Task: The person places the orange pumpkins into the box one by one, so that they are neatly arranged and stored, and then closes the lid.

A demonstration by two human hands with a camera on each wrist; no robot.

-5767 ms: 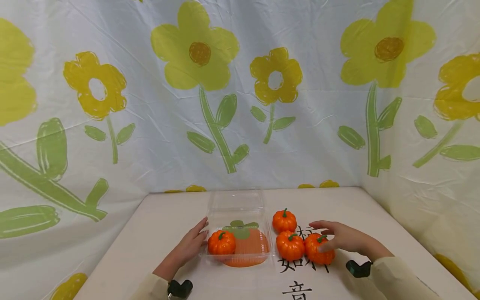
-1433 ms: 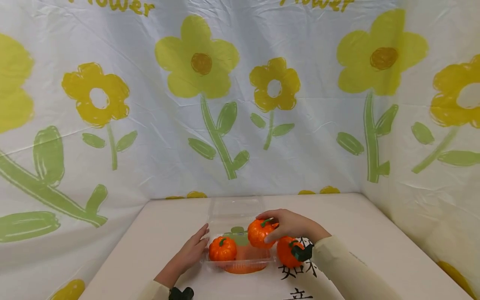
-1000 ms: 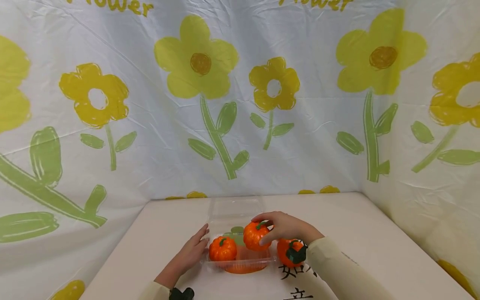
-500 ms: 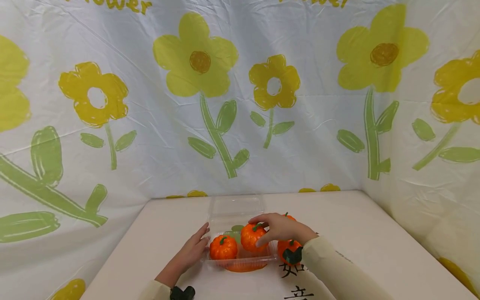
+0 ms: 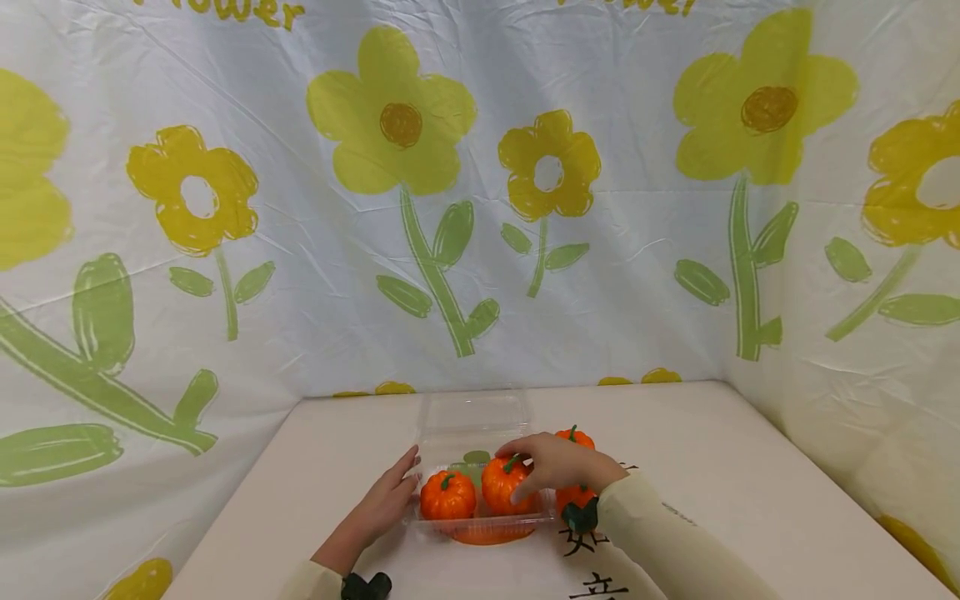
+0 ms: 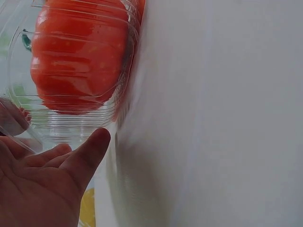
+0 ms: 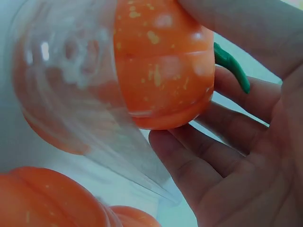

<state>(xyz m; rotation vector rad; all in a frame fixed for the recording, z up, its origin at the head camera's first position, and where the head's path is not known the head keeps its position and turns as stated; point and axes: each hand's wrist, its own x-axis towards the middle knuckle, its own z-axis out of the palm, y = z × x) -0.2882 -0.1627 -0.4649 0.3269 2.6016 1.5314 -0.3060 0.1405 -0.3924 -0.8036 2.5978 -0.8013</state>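
A clear plastic clamshell box (image 5: 517, 521) stands on the table with its lid (image 5: 474, 410) folded back. One small orange toy pumpkin (image 5: 447, 498) sits in its left half. My right hand (image 5: 558, 461) holds a second pumpkin (image 5: 498, 483) in the right half, fingers and thumb around its sides. In the right wrist view that pumpkin (image 7: 163, 61) is partly behind the clear wall, its green stem (image 7: 232, 66) toward the palm. My left hand (image 5: 382, 502) stays at the box's left side, fingers extended; in the left wrist view its thumb (image 6: 92, 151) is against the box wall.
Two more pumpkins lie right of the box: a farther one (image 5: 576, 437) and a nearer one (image 5: 572, 497), partly hidden by the right wrist's dark camera (image 5: 581, 517). Printed black characters (image 5: 596, 587) mark the tabletop. A flower-patterned curtain (image 5: 637, 275) encloses the table.
The right hand has taken a pumpkin from the group on the right, carried it left over the box and lowered it into the right half. The left hand has hardly moved.
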